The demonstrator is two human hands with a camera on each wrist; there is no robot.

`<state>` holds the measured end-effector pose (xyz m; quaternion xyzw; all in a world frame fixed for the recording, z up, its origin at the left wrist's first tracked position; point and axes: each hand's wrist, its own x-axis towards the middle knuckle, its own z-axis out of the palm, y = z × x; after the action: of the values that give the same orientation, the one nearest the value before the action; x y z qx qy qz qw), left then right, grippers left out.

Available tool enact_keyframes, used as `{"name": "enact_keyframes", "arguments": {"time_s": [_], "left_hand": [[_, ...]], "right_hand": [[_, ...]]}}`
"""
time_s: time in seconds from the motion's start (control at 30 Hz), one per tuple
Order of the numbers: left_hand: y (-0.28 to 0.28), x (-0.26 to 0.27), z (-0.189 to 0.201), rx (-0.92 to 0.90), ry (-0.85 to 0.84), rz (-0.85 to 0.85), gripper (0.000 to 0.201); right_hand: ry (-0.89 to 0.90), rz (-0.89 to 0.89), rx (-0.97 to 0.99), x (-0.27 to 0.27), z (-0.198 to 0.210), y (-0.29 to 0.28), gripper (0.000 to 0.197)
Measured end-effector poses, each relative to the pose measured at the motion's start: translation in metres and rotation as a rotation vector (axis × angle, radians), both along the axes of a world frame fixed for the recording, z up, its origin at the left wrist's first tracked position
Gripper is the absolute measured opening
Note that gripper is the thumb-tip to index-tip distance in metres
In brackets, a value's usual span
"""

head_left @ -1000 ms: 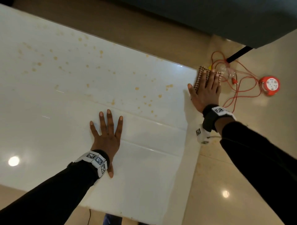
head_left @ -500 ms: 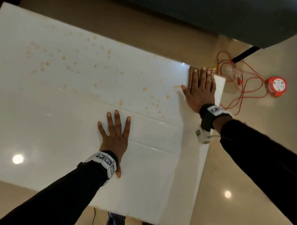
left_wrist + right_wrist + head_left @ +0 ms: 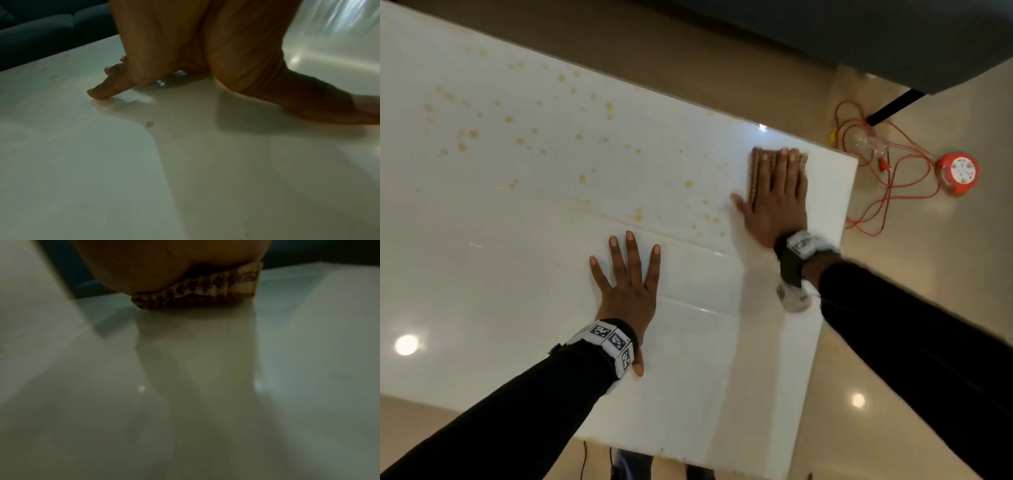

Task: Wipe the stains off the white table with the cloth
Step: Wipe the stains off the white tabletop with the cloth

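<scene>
one white table, one cloth, two hands, one orange cable reel, many stains.

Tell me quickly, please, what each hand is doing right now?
Left hand: open, fingers spread, resting flat on the white table, holding nothing.
Right hand: open, straight fingers pressing the brown patterned cloth onto the table.

Head view looking steeply down on the white table, wrist views skimming close over that same surface
</scene>
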<state>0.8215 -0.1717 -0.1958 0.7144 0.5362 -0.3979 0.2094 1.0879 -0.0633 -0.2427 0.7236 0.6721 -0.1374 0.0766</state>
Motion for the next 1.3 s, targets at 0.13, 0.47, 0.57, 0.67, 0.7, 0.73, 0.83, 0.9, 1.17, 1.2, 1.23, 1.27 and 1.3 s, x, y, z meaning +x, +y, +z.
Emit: {"name": "enact_keyframes", "arguments": {"time_s": [0.13, 0.47, 0.57, 0.67, 0.7, 0.73, 0.83, 0.9, 1.17, 1.2, 1.23, 1.27, 1.3], "left_hand": [[0.003, 0.001, 0.001, 0.006, -0.020, 0.011, 0.192], [0.000, -0.002, 0.003, 0.073, -0.091, 0.030, 0.141], [-0.001, -0.003, -0.003, 0.050, -0.066, 0.001, 0.165], [0.000, -0.003, -0.002, 0.046, -0.061, 0.001, 0.171], [0.000, -0.003, -0.003, 0.058, -0.078, 0.000, 0.161], [0.000, -0.002, -0.002, 0.072, -0.095, -0.002, 0.152], [0.001, -0.002, -0.005, 0.095, -0.127, 0.023, 0.135], [0.002, -0.003, -0.007, 0.123, -0.143, 0.041, 0.127], [-0.001, -0.004, -0.011, 0.076, -0.111, 0.014, 0.144], [0.000, -0.005, -0.010, 0.076, -0.100, 0.006, 0.145], [0.001, -0.005, -0.011, 0.084, -0.094, -0.001, 0.146], [0.001, -0.005, -0.011, 0.089, -0.097, -0.004, 0.146], [0.001, -0.005, -0.011, 0.081, -0.104, -0.002, 0.145]], "right_hand": [[0.033, -0.130, 0.008, -0.006, -0.001, 0.032, 0.102], [0.062, 0.127, -0.033, -0.052, 0.005, -0.119, 0.094], [0.005, -0.013, 0.077, -0.030, -0.006, -0.010, 0.095], [0.032, -0.200, 0.011, -0.025, -0.003, 0.055, 0.097], [0.030, -0.202, 0.014, -0.026, -0.003, 0.054, 0.098], [0.014, -0.179, 0.029, -0.030, -0.002, 0.042, 0.098], [-0.018, -0.029, 0.044, -0.051, 0.009, -0.050, 0.098], [0.015, 0.081, -0.038, -0.068, 0.014, -0.113, 0.097], [0.027, -0.162, 0.037, -0.055, -0.001, 0.035, 0.094], [0.022, -0.212, 0.012, -0.053, 0.001, 0.059, 0.095], [0.017, -0.235, -0.007, -0.052, 0.002, 0.072, 0.096], [0.017, -0.231, -0.001, -0.054, 0.000, 0.074, 0.095], [0.019, -0.216, 0.015, -0.057, -0.001, 0.064, 0.095]]}}
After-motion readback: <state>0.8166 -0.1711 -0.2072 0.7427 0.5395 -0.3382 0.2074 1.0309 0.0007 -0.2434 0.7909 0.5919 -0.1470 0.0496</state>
